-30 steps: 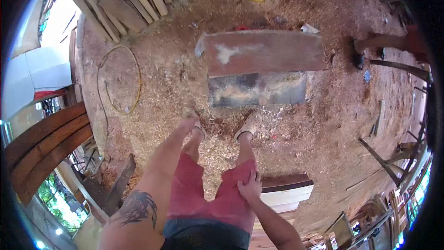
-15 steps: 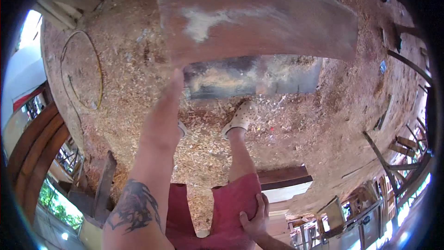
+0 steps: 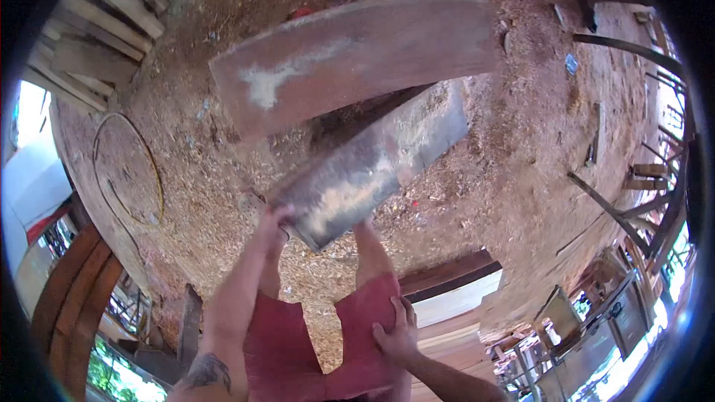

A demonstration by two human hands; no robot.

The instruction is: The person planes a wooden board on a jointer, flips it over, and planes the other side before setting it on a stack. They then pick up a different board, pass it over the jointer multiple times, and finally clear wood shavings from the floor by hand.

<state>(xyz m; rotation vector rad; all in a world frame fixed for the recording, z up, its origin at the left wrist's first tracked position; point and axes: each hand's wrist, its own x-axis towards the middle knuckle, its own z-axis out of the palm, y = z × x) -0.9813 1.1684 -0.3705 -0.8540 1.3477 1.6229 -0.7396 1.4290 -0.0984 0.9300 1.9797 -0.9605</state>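
My left hand [image 3: 275, 217] grips the near left corner of a dark grey wooden board [image 3: 387, 156] with a pale yellowish streak. Its fingers are partly hidden and somewhat blurred. The board lies at a slant above the chip-strewn ground, its near end lifted in front of my shins. Beyond it is a wider reddish-brown board [image 3: 372, 48] with a whitish patch on its left part. My right hand [image 3: 397, 337] rests on the leg of my red shorts [image 3: 287, 350], fingers apart and holding nothing.
Wood chips cover the dirt floor [image 3: 477, 216]. A looped yellowish hose [image 3: 159, 186] lies at left, below stacked planks [image 3: 97, 37]. Curved brown timbers [image 3: 74, 290] stand at lower left. Sawn boards [image 3: 454, 301] sit beside my right leg, and wooden frames [image 3: 618, 208] line the right side.
My left hand has moved down and taken hold of the grey board, which now slants with its left end closer to me. My right hand stays on my thigh. The view has shifted.
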